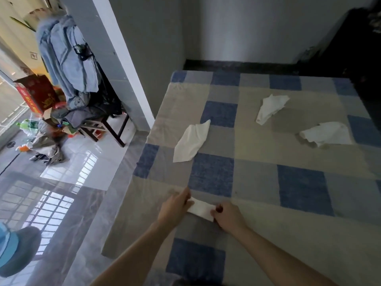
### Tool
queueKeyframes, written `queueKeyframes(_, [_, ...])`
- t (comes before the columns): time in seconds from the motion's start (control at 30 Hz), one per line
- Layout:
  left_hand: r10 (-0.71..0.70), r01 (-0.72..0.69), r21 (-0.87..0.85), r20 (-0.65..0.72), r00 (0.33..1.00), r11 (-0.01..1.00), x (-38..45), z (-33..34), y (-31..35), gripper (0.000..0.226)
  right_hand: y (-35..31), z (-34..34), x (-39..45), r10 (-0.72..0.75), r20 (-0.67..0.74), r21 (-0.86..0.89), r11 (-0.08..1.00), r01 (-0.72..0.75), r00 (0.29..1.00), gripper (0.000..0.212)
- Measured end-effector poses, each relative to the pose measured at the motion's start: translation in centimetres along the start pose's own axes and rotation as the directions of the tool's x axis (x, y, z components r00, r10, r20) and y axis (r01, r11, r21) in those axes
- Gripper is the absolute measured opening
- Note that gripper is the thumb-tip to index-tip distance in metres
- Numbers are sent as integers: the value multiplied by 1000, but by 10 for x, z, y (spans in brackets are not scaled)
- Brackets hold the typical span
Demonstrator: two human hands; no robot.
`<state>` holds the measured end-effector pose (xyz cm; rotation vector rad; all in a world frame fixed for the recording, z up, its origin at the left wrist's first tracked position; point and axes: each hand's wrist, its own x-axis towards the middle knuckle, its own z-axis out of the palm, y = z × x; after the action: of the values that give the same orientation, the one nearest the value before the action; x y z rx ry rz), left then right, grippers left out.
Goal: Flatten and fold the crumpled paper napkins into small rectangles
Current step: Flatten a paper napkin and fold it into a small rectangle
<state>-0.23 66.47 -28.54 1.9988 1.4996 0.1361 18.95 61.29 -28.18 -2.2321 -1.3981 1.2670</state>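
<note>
Both hands pinch one folded napkin [201, 209] near the bed's [257, 234] front edge: my left hand [175, 207] at one end, right hand [227, 215] at the other. I judge a fold is being finished; next, press the crease, then reach for a crumpled napkin [190, 142].

A narrow white folded paper napkin strip [201, 209] lies flat near the front of the checked cloth. 3 crumpled white paper napkins lie farther back: 1 at the left [191, 141], 2 at the right [270, 108] [325, 133], well apart.
</note>
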Motion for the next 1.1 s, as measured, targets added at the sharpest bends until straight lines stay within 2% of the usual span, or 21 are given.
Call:
queueKeyframes(0.1, [202, -215, 219, 83, 976, 952, 8, 1, -11, 15, -3, 10, 1, 24, -74, -67, 997, -29, 997, 19])
queueKeyframes(0.17, [339, -346, 351, 86, 937, 870, 13, 1, -18, 21, -5, 15, 2, -2, -147, -118, 993, -15, 989, 18])
queueKeyframes(0.2, [452, -436, 403, 61, 890, 805, 15, 1, -19, 24, -7, 18, 2, -38, -181, -186, 982, 4, 983, 22])
queueKeyframes(0.27, [667, -624, 416, 55, 743, 661, 11, 3, -20, 35, -11, 27, 3, -170, -247, -385, 921, 65, 954, 26])
queueKeyframes(0.3, [713, -678, 401, 83, 696, 616, 7, 6, -20, 40, -13, 31, 1, -234, -265, -458, 884, 91, 935, 26])
queueKeyframes(0.33, [719, -696, 387, 109, 686, 605, 2, 12, -24, 44, -17, 35, -3, -284, -269, -504, 856, 116, 920, 27])
queueKeyframes(0.37, [692, -680, 382, 130, 710, 626, -5, 18, -30, 47, -18, 42, -6, -331, -274, -546, 827, 137, 903, 25])
queueKeyframes(0.43, [578, -601, 395, 189, 794, 695, -17, 28, -43, 56, -19, 50, -13, -383, -285, -592, 791, 153, 879, 15])
queueKeyframes(0.5, [490, -552, 415, 254, 834, 723, -22, 31, -54, 62, -18, 51, -16, -412, -248, -608, 771, 191, 877, 27])
queueKeyframes(0.57, [460, -540, 446, 283, 841, 714, -21, 27, -57, 63, -13, 49, -21, -403, -198, -646, 739, 191, 893, 29])
queueKeyframes(0.67, [452, -544, 428, 302, 839, 722, -19, 25, -56, 63, 2, 48, -27, -305, -106, -665, 729, 160, 947, 76])
queueKeyframes(0.7, [432, -536, 428, 322, 843, 727, -20, 25, -55, 64, 7, 49, -32, -309, -101, -668, 725, 166, 946, 77])
queueKeyframes(0.77, [411, -533, 420, 351, 842, 734, -20, 23, -53, 65, 15, 51, -39, -343, -106, -671, 718, 188, 933, 67])
queueKeyframes(0.87, [367, -524, 427, 399, 840, 737, -18, 12, -39, 64, 12, 52, -45, -235, -90, -637, 761, 125, 968, 81])
queueKeyframes(0.97, [325, -460, 451, 346, 880, 764, -21, -9, -20, 60, 4, 44, -50, -222, -5, -656, 737, 164, 975, 80])
queueKeyframes(1.1, [300, -303, 480, 86, 950, 823, -48, -38, -21, 44, -4, 39, -67, -232, -91, -661, 741, 116, 969, 79])
